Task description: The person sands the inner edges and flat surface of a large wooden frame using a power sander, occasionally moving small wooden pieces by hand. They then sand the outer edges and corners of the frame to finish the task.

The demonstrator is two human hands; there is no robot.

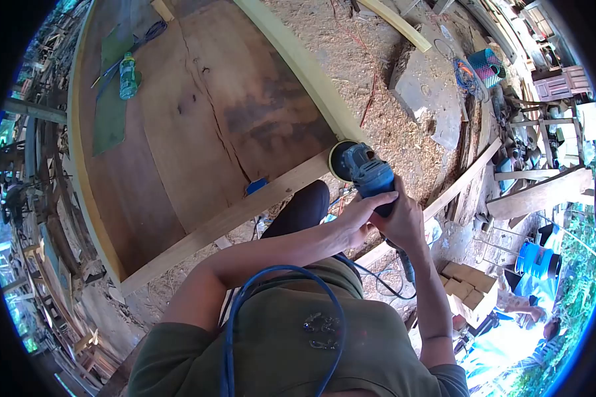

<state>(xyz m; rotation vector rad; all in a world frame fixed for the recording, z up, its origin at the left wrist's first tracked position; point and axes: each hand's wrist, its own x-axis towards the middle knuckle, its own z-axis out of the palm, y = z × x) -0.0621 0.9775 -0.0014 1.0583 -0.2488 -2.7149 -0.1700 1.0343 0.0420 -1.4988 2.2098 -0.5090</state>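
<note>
A blue angle grinder (373, 175) with a round sanding disc (338, 161) is in both my hands. The disc lies at the corner where the pale end rail (228, 221) meets the long curved side rail (304, 76) of a big wooden panel (179, 142). My right hand (406, 221) is wrapped round the grinder's body. Closed on the same body from the other side is my left hand (364, 215), its thumb lying over the top. A small blue object (257, 186) sits on the panel against the end rail.
A clear plastic bottle (128, 78) and a green strip (110, 126) lie on the panel. A blue cable (235, 331) loops over my shirt. Wood shavings (404, 155) cover the ground beside planks (467, 178). At lower right are wooden blocks (469, 284) and another person (520, 304).
</note>
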